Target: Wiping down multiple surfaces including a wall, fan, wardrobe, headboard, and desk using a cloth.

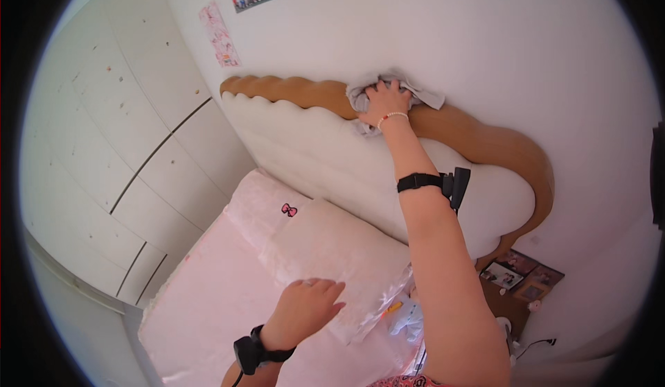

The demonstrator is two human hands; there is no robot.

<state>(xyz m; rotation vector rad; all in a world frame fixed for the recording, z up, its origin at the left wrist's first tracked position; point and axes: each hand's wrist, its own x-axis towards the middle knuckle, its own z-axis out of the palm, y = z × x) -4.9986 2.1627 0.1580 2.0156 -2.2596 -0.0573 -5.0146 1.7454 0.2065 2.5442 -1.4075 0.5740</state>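
Observation:
My right hand (385, 101) presses a crumpled grey cloth (428, 97) onto the scalloped brown upper trim (311, 89) of a padded headboard. Its fingers are spread over the cloth, and some of the cloth hangs onto the white cushioned panel (322, 137) below. My left hand (306, 309) hangs in the air over the bed, in front of a pale pink pillow (332, 241). Nothing shows in it; its fingers are slightly bent, with the thumb apart.
Left of the bed stands a white wardrobe (130, 127). The pink bedspread (218, 283) carries a light-blue item (408, 322) near my right arm. Framed photos (504, 275) stand on a brown bedside table (491, 293) at the right, with a plugged cable (537, 343) beside it.

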